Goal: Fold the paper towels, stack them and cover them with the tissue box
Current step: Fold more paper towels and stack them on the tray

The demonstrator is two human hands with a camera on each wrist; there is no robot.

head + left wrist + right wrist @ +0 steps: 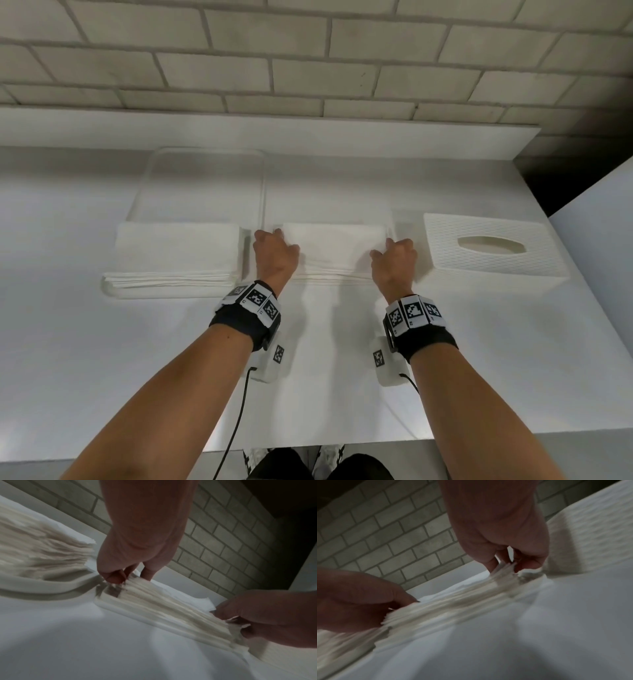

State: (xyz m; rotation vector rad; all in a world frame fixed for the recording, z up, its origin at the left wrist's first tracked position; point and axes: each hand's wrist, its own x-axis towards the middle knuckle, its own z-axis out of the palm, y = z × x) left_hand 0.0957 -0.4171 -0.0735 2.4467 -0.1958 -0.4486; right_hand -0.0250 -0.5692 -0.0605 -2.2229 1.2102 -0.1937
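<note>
1. The middle stack of folded paper towels (pixel 334 248) lies on the white table (pixel 342 359), between the clear tray (pixel 202 178) and the tissue box (pixel 493 245).
2. The left hand (pixel 275 255) pinches the stack's end nearest the tray. The right hand (pixel 394 265) pinches the end nearest the tissue box. In the wrist views, fingers (pixel 147 573) and thumb of each hand curl around the layered edges.
3. Another folded stack (pixel 176 255) lies in the near part of the tray, apart from the held one.
4. I judge the step in hand is to move the held stack onto the stack in the tray.
5. To do it well, both hands should squeeze all layers equally and lift level, because loose sheets can slide or fan open.
6. Align the edges with the tray stack before letting go, so the tissue box can sit flat over them after.
</note>
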